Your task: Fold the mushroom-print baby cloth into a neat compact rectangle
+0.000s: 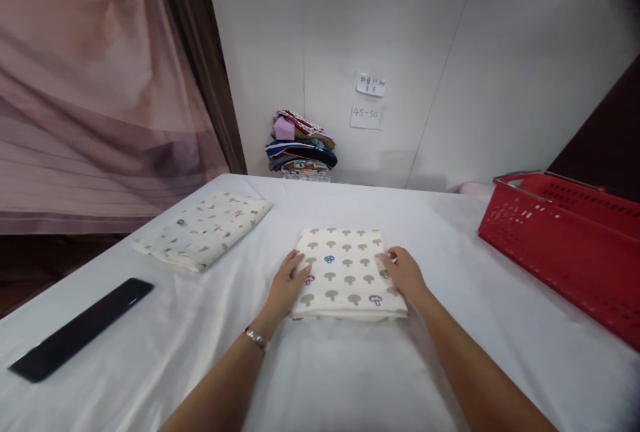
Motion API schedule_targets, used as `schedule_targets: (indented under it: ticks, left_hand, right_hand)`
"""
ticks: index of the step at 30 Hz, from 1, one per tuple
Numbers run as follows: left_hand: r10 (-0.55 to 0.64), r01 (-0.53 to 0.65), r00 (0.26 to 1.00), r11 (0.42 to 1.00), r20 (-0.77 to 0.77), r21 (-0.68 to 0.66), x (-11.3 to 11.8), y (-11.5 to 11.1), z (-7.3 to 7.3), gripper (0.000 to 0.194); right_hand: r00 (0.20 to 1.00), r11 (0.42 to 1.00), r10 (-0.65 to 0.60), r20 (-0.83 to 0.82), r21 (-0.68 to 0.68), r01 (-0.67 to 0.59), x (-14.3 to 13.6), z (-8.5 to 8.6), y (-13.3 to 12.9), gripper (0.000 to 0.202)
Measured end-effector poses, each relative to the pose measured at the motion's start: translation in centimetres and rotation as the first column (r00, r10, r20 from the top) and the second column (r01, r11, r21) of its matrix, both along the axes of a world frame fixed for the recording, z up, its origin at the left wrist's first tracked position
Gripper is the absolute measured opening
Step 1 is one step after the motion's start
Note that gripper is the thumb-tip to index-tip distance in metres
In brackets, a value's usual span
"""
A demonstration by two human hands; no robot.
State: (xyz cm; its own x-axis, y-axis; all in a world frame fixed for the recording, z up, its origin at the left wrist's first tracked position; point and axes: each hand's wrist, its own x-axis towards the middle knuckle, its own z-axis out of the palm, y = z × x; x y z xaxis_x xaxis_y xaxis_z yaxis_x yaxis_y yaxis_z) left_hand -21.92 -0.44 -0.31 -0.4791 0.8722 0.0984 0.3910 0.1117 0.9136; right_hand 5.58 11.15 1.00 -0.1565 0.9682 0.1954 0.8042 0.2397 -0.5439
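Note:
A white cloth with a mushroom print [347, 272] lies folded into a neat rectangle in front of me, its thick folded edge facing me. My left hand [289, 282] rests at its left edge, fingers slightly apart, with the fingertips on the fabric. At the right edge, my right hand [403, 271] touches the cloth with its fingers bent; whether any fabric is between them is hard to see. A second folded white cloth with a small leaf-like print [205, 229] lies farther back on the left.
A dark flat strip [83, 329] lies at the left on the white-covered table [200, 332]. On the right stands a red perforated basket [560, 245] with a metal handle. Folded clothes [301, 145] are stacked behind the table, near a wall with two paper notes [367, 114].

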Motion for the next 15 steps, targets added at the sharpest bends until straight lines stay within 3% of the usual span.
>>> schedule_targets:
  ticks: [8, 15]
  left_hand:
    - [-0.010, 0.010, 1.000, 1.000, 0.016, 0.000, -0.1, 0.1, -0.3, 0.044]
    - [0.057, -0.056, 0.997, 0.998, 0.044, -0.018, -0.4, -0.1, 0.3, 0.042]
  right_hand:
    - [0.998, 0.995, 0.035, 0.057, -0.092, -0.030, 0.7, -0.2, -2.0, 0.018]
    - [0.997, 0.998, 0.065, 0.045, 0.010, -0.065, 1.5, 0.5, -4.4, 0.024]
